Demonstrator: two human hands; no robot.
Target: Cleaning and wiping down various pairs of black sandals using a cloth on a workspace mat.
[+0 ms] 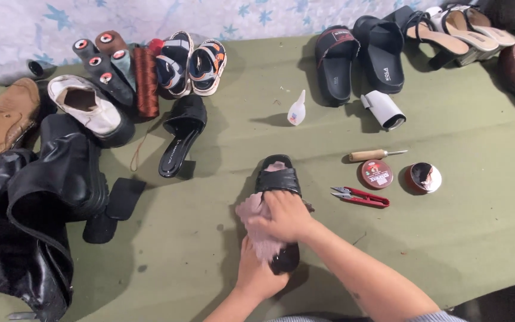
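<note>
a: left hand (pixel 260 275) gripped the sandal (pixel 279 197) heel on the cloth-covered floor (pixel 210 238); right hand (pixel 284 216) fingers clenched the pink rag (pixel 257 229).

b: a hard rub could have slid it toward the scissors (pixel 360 197) and open tin (pixel 423 177).

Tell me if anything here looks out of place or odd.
The polish tin lies open, its lid beside it. A black boot has flopped on its side at left. The right hand presses a cloth on the black sandal; left hand steadies it.
</note>
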